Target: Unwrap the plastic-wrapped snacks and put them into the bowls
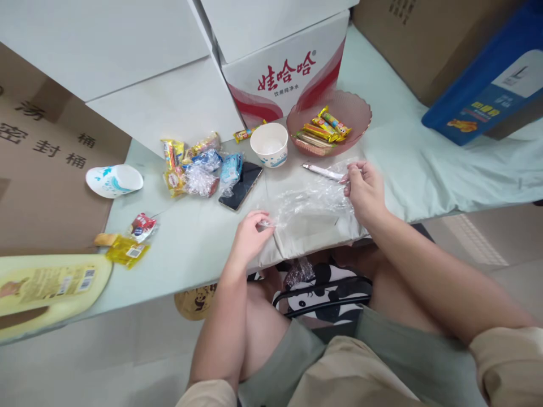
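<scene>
A crinkled sheet of clear plastic film (305, 203) stretches between my hands over the front of the table. My left hand (251, 234) pinches its left end between thumb and fingers, by the table's front edge. At the right end, my right hand (365, 186) grips the film with curled fingers. A white pen (324, 171) lies just left of my right fingertips, partly under or behind the film. Beyond the film stand a white paper cup (270, 146) and a pink glass bowl (362, 116) with several wrapped snack sticks. A dark phone (241, 189) lies behind my left hand.
Wrapped snacks (199, 169) are heaped left of the phone. A tipped paper cup (114, 181), yellow wrapper (127, 251) and yellow jug (51, 282) sit farther left. White cartons (288, 68) line the back; a blue container (479, 85) stands right. A panda-print bag (322, 294) is below the edge.
</scene>
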The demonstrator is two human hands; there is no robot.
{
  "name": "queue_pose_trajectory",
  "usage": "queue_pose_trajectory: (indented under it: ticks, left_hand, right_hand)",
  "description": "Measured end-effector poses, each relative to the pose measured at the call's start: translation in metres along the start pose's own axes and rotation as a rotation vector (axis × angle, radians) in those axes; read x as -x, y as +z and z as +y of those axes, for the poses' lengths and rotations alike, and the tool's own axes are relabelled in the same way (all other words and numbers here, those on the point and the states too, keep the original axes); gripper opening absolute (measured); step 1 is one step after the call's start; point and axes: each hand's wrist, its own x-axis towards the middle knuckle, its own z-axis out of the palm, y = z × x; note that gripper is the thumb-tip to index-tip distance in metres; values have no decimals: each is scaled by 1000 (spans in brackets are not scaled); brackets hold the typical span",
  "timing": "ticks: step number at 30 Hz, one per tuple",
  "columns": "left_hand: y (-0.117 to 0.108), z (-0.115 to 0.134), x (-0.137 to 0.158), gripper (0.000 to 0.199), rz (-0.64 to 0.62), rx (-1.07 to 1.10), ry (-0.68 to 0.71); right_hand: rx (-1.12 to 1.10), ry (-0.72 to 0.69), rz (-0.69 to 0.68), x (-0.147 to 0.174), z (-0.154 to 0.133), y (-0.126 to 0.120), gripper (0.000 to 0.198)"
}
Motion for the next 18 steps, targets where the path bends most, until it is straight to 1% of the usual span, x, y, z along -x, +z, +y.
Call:
queue_pose_trajectory:
  ticks: [2,4,6,7,9,11,12,14,15,16,17,18]
  left_hand:
    - [-3,-1,-5,20,31,242,11]
    - [-5,1,-10,35,108,480,49]
    - [-5,6,-13,49,132,588,84]
    - [-3,8,-14,53,119,582,76]
    - [1,11,-15,51,96,488,-6]
    - [3,11,-18,44,132,376,-105]
    - [4,9,-19,41,180,345,-128]
    - [2,6,-22,41,287,382,-120]
    - [0,3,-22,46,319,442,-105]
    - [-2,1,-22,54,322,509,-98]
    - [-5,-1,-21,62,297,565,-106]
    - [-7,-2,-20,69,246,593,-126]
  right_hand:
    - [-11,-2,-1,-1,0,2,25]
    - [-33,-29,-6,-3,1,4,28]
    - [-64,-78,-4,-4,3,8,30]
    - [-77,-100,-4,-4,3,9,31]
    - [-83,-129,-8,-4,4,12,34]
    - [-54,-137,-15,-2,4,12,36]
    - [-35,-138,-15,-2,4,11,38]
    - [-9,-141,-13,0,3,9,39]
    - [-7,-145,-14,0,3,7,39]
    - [-11,-150,-9,0,3,5,39]
    - [-17,-155,0,0,3,4,38]
    - [-21,-159,13,0,3,3,37]
